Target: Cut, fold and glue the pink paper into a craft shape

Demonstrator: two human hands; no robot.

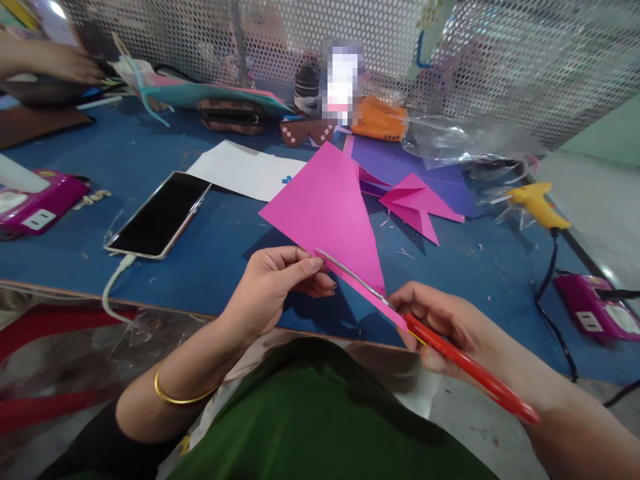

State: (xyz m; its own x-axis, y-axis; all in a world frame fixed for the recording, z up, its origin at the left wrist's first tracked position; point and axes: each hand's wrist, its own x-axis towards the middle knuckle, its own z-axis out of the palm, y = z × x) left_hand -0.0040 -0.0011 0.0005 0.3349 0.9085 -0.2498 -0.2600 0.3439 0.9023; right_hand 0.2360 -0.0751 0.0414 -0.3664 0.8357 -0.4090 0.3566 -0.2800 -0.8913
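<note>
My left hand (280, 283) pinches the lower edge of a pink paper sheet (330, 200) between thumb and fingers. The sheet is held at a slant over the blue table. In my right hand (445, 320) is a pair of red-handled scissors (465, 367), their blades lying along the sheet's lower edge, with a narrow strip of pink below them. The blade tips reach close to my left thumb. Just beyond the sheet, a folded pink paper piece (417, 203) rests partly on purple paper (415, 167).
A phone (160, 217) with a white cable and white paper (245, 167) lie left. Purple power sockets (600, 308) and a yellow glue gun (540, 205) are right. Brown paper glasses (305, 132) and an orange item (383, 120) stand behind. Another person's hand (65, 65) is far left.
</note>
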